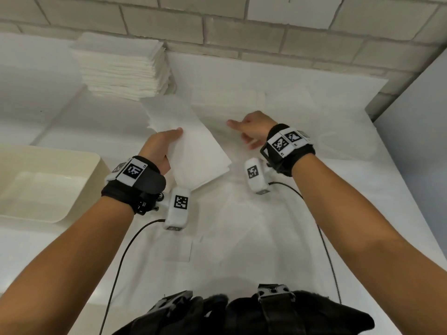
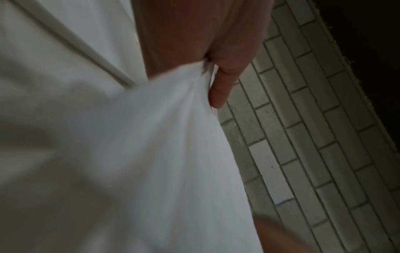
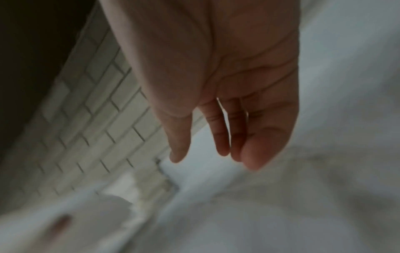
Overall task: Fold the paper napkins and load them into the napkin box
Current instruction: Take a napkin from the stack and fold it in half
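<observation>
My left hand [image 1: 167, 143] grips a folded white napkin [image 1: 193, 146] lifted off the table, thumb on top; in the left wrist view the thumb [image 2: 220, 89] pinches the napkin [image 2: 164, 154] against the palm. My right hand [image 1: 251, 130] hovers to the right of it with relaxed fingers and holds nothing; its palm and fingers [image 3: 223, 133] hang loose in the right wrist view. A tall stack of white napkins [image 1: 123, 68] stands at the back left. The cream napkin box [image 1: 79, 163] sits at the left edge, with white napkins lying inside.
The table [image 1: 242, 238] is covered in white. More flat white napkins [image 1: 244, 100] lie at the back centre. A grey brick wall [image 1: 242, 27] runs behind, and a grey panel [image 1: 416, 141] stands to the right. Cables trail from both wrist cameras.
</observation>
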A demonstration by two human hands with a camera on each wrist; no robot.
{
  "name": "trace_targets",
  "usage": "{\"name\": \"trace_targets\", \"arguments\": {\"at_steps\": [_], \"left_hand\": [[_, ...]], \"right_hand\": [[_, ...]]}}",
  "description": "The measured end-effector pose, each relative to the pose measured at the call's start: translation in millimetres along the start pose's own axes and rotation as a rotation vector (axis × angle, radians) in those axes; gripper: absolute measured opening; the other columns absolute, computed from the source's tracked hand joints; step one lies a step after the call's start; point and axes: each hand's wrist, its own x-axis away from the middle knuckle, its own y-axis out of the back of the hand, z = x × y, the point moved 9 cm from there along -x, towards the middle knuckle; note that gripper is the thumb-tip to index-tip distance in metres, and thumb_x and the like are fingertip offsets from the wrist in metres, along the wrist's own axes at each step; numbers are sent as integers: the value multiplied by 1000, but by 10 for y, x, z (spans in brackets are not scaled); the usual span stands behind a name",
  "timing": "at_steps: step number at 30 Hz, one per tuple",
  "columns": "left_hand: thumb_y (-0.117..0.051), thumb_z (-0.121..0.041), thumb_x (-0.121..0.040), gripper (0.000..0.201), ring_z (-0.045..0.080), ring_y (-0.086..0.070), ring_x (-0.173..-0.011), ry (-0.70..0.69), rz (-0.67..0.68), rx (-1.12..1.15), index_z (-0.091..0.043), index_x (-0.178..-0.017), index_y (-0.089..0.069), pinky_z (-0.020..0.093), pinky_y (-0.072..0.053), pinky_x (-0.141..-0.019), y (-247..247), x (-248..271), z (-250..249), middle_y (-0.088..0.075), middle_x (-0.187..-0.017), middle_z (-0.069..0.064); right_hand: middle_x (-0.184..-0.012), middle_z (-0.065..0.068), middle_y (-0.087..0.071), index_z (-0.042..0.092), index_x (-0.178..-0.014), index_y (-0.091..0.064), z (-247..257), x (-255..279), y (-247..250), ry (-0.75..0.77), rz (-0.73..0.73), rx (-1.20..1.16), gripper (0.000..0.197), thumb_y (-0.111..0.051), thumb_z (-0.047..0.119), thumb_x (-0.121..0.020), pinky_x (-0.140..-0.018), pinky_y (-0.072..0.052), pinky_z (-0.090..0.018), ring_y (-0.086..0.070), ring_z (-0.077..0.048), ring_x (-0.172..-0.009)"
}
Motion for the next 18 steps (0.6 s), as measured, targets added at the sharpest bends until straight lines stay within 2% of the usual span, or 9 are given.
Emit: {"name": "trace_targets", "arguments": {"at_steps": [2,4,9,11,12,14,16,17,18], "left_hand": [[-50,-10,-94,12,14,-69,-76,-13,-37,4,-11,-100,-61,29,-53,-71,92,-3,-49,-72,-81,0],[-52,-12,-93,10,16,-67,-79,-19,-61,-5,-12,-96,-61,30,-52,-73,144,-10,-79,-72,-78,0],[-52,-13,-94,10,18,-66,-82,5,-53,-31,-11,-95,-61,31,-52,-74,109,30,-43,-70,-84,2],[-51,-12,-94,10,17,-67,-80,6,-56,-31,-11,-96,-61,30,-52,-73,94,50,-30,-70,-83,2],[-51,-12,-94,10,16,-67,-79,3,-56,-32,-11,-95,-61,30,-52,-72,90,59,-29,-71,-81,1],[-50,-11,-94,11,17,-66,-81,0,-46,-31,-11,-98,-60,30,-52,-72,72,78,-30,-70,-85,2],[-50,-11,-94,11,18,-65,-84,-1,-40,-27,-11,-100,-60,30,-52,-75,60,92,-36,-68,-90,4],[-51,-12,-94,12,18,-65,-84,1,-41,-28,-10,-101,-60,31,-51,-75,61,99,-35,-68,-90,4],[-51,-12,-94,12,18,-65,-84,3,-43,-30,-10,-102,-60,31,-51,-76,64,104,-30,-68,-90,4]], "right_hand": [[-111,-17,-64,1,-114,-54,-281,-38,90,-120,-64,296,67,-60,59,-80,-77,-52,-33,-64,-31,-95],[-116,-16,-63,1,-120,-50,-448,-32,-15,-185,-16,410,73,-64,58,-77,-77,-47,-30,-62,-30,-103],[-121,-16,-62,3,-105,-49,-477,-88,-78,-219,4,346,51,-74,38,-77,-86,-47,-32,-60,-28,-107],[-126,-16,-58,1,-116,-50,-474,-86,-52,-220,-6,355,55,-74,32,-78,-91,-46,-34,-56,-30,-115],[-129,-16,-55,1,-124,-47,-449,-79,-61,-204,-11,398,62,-74,31,-78,-93,-46,-35,-53,-31,-119],[-136,-15,-42,10,-136,-39,-301,-71,-143,-77,-17,490,67,-71,25,-80,-96,-44,-38,-41,-33,-126],[-138,-12,-33,24,-138,-37,-57,-37,-315,111,13,555,62,-61,12,-82,-97,-42,-43,-27,-33,-130],[-137,-10,-32,28,-138,-38,15,-24,-381,169,21,587,61,-56,9,-82,-97,-40,-45,-24,-32,-130],[-138,-10,-31,29,-138,-37,29,-23,-383,156,2,594,60,-52,9,-83,-98,-39,-48,-23,-32,-131]]}}
